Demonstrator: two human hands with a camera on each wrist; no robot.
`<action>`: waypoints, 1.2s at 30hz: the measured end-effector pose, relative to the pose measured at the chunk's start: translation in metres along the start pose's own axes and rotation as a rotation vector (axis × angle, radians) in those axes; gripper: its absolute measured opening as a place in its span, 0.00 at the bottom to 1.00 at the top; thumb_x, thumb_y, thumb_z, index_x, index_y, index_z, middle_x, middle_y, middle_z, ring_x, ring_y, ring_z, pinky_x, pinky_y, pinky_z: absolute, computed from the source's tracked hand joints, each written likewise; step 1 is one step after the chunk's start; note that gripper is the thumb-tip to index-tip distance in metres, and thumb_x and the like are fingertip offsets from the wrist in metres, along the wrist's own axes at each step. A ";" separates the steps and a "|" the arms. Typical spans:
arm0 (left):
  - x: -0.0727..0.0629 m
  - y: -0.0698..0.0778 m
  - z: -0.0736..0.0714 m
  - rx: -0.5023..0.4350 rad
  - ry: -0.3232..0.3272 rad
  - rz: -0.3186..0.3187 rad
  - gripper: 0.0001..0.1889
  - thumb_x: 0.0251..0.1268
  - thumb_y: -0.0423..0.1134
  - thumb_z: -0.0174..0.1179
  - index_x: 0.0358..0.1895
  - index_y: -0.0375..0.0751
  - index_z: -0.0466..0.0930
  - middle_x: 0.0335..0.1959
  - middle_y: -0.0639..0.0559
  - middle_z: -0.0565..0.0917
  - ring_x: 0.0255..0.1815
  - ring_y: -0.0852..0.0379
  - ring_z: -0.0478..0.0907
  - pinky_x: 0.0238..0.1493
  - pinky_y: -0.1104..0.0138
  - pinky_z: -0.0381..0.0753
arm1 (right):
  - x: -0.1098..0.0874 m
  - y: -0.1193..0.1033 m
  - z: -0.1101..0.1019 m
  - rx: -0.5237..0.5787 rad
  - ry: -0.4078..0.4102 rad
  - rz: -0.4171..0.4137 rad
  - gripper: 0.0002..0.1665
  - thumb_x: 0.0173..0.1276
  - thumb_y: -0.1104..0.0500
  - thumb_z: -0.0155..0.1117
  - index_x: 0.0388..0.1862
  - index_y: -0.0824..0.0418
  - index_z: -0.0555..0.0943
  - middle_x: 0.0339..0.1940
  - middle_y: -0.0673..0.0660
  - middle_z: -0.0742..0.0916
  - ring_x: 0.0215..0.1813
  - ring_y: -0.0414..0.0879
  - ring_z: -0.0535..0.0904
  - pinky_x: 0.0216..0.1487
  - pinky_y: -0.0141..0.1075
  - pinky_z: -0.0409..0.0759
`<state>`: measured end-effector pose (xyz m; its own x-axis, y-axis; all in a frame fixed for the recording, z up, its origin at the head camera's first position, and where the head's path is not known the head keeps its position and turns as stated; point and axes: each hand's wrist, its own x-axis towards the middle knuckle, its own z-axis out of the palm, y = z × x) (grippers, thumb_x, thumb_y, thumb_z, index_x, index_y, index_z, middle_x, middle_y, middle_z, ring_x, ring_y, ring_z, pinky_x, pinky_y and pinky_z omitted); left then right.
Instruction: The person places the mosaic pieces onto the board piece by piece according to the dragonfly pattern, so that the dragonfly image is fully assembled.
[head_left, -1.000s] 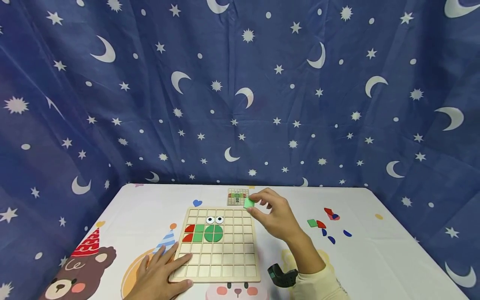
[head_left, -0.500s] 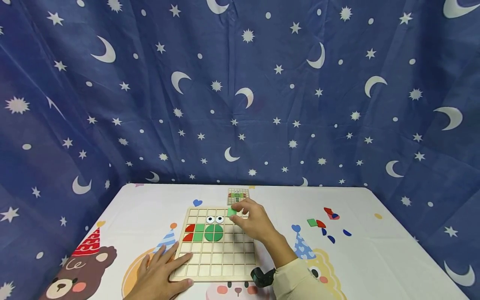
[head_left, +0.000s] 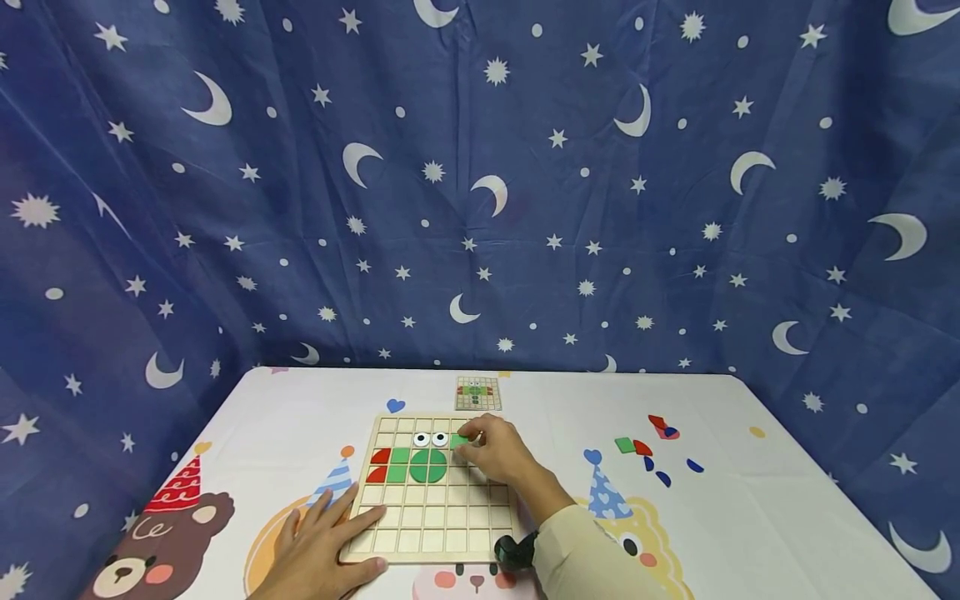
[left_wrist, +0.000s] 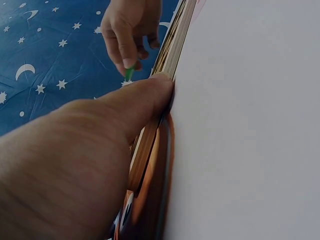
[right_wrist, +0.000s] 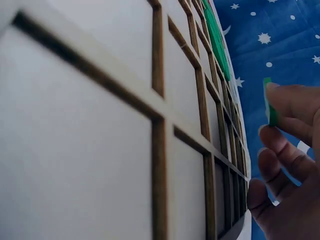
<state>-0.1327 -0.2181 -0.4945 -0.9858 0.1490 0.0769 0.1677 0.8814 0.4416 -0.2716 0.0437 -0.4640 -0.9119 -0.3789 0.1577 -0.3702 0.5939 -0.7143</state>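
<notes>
My right hand point(head_left: 498, 450) pinches a green square tile point(head_left: 459, 441) between thumb and fingers, close over the wooden grid board point(head_left: 450, 542). The tile shows edge-on in the right wrist view, a gap between it and the board. Just left of it on the board are two round eye pieces point(head_left: 431, 439). Below those lies a green circle of quarter pieces point(head_left: 427, 466), with green squares point(head_left: 397, 466) and red quarter pieces point(head_left: 377, 466) to its left. My left hand point(head_left: 318, 546) rests spread at the board's lower left corner, its thumb point(left_wrist: 145, 100) along the edge.
A small pattern card point(head_left: 477, 393) lies behind the board. Loose pieces are scattered on the right of the table: a green square point(head_left: 624, 446), red pieces point(head_left: 642, 448) and several blue half-rounds point(head_left: 663, 479). A blue star-and-moon curtain point(head_left: 480, 208) hangs behind the white table point(head_left: 787, 533).
My right hand has carried the green tile leftward and toward me, from beside the pattern card to over the board near the eye pieces. The left hand has stayed in place.
</notes>
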 end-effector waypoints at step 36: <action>-0.001 0.001 -0.001 0.042 -0.013 0.005 0.37 0.48 0.75 0.58 0.62 0.64 0.77 0.70 0.46 0.66 0.71 0.32 0.52 0.58 0.31 0.45 | -0.011 -0.024 -0.046 -0.050 0.031 -0.102 0.16 0.61 0.56 0.70 0.48 0.57 0.84 0.39 0.52 0.80 0.40 0.48 0.74 0.35 0.39 0.75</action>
<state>-0.1313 -0.2176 -0.4926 -0.9849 0.1594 0.0676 0.1731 0.8986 0.4032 -0.2606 0.0663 -0.4167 -0.8736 -0.4177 0.2495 -0.4694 0.5884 -0.6583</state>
